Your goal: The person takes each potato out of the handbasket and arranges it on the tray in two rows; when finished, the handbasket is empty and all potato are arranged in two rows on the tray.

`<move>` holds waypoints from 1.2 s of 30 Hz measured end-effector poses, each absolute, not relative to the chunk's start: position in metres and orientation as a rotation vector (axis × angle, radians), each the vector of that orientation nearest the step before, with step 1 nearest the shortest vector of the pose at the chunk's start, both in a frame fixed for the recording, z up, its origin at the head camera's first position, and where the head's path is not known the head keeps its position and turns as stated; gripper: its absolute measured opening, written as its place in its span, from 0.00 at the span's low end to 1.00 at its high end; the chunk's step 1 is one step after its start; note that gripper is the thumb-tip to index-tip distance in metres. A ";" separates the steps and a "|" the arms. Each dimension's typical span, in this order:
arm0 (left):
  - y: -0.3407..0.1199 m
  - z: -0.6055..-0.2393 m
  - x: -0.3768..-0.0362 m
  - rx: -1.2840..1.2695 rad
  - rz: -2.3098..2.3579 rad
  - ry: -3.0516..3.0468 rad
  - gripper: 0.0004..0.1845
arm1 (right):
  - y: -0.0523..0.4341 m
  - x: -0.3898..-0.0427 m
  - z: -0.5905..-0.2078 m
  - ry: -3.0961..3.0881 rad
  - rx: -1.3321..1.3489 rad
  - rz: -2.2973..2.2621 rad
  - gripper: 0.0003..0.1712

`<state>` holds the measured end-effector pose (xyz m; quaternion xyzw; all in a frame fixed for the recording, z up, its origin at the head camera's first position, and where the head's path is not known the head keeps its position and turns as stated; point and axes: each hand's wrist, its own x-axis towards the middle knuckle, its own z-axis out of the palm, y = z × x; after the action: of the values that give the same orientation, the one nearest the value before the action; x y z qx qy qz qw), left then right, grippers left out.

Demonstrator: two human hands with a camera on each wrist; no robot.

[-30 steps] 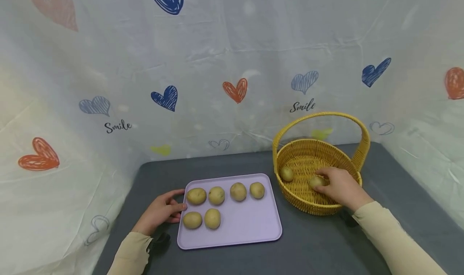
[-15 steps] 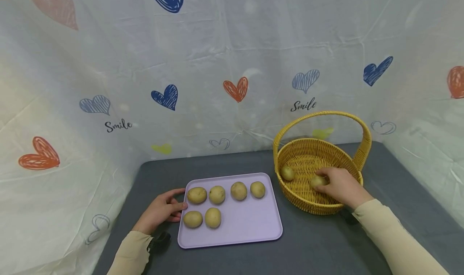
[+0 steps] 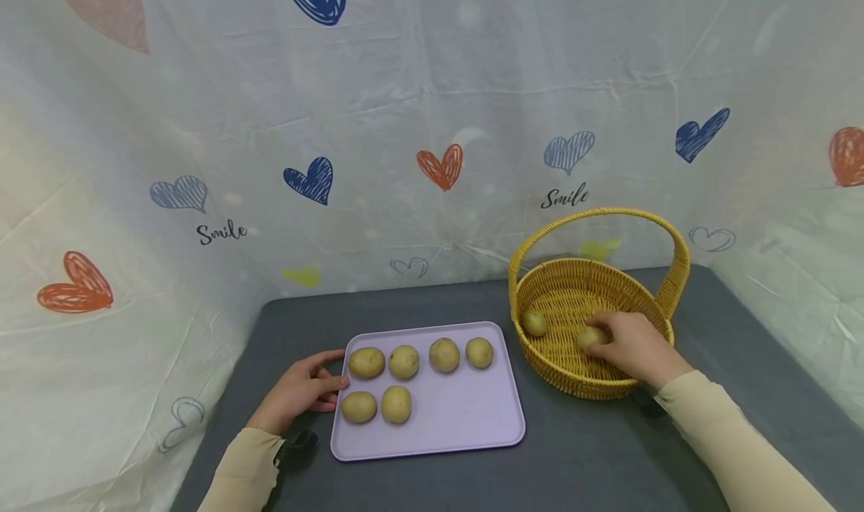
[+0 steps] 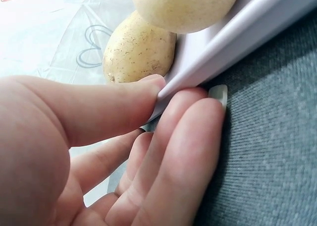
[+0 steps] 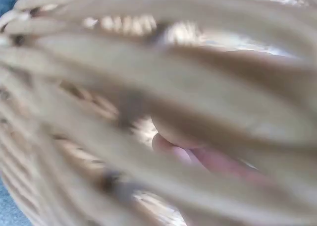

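Right hand grips potato in wicker basket: lift clear of rim. Left hand pinches tray edge: hold steady.

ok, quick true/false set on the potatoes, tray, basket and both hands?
1. Six potatoes lie on the purple tray. True.
2. The right hand rests on the tray. False: it is in the yellow basket, gripping a potato.
3. The basket holds two potatoes. True.
4. The left hand holds a potato. False: its fingers pinch the tray's left edge.
5. The basket sits left of the tray. False: right of it.
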<state>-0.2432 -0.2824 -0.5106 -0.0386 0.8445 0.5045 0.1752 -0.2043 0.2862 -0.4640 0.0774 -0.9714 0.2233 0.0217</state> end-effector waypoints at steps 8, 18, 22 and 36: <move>-0.283 -0.511 -0.244 -0.109 1.431 2.393 0.39 | 0.270 -0.196 -0.443 -2.905 0.279 0.772 0.26; -0.286 -0.510 -0.242 -0.101 1.432 2.386 0.39 | 0.226 -0.191 -0.423 -2.821 0.323 0.961 0.25; -0.282 -0.509 -0.242 -0.083 1.426 2.395 0.38 | 0.205 -0.189 -0.421 -2.809 0.312 1.068 0.26; -0.283 -0.508 -0.240 -0.065 1.419 2.426 0.38 | 0.122 -0.192 -0.442 -2.804 0.426 1.279 0.22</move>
<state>-0.2404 -0.2826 -0.5080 -0.0227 0.8512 0.4979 0.1644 -0.1923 0.1222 -0.4425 0.1369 -0.9012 0.4110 0.0153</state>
